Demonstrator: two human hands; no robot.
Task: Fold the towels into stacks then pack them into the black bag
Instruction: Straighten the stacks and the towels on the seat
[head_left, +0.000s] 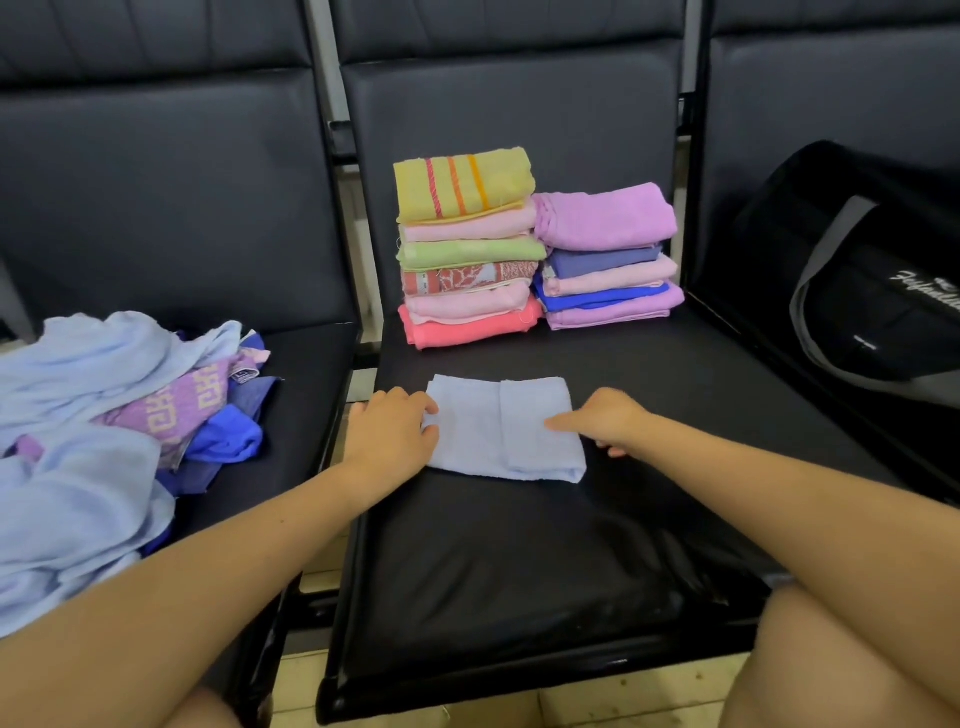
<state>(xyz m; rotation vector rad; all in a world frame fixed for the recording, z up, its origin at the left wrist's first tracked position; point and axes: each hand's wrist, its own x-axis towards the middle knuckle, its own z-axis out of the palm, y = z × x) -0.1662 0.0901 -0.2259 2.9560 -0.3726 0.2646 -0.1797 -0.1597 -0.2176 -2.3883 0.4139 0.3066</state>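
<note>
A folded light blue towel (498, 426) lies flat on the middle black seat (519, 561). My left hand (389, 431) grips its left edge, fingers curled onto the cloth. My right hand (602, 421) rests on its right side with the forefinger stretched across the top and the other fingers curled at the towel's edge. Behind the towel stand two folded stacks: a taller one topped by a yellow striped towel (462, 184) and a lower one topped by a lilac towel (608, 215). The black bag (872, 291) sits on the right seat.
A loose heap of unfolded towels (104, 415), light blue, purple and royal blue, covers the left seat. Gaps with metal frame separate the seats. My knees show at the bottom corners, above a tiled floor.
</note>
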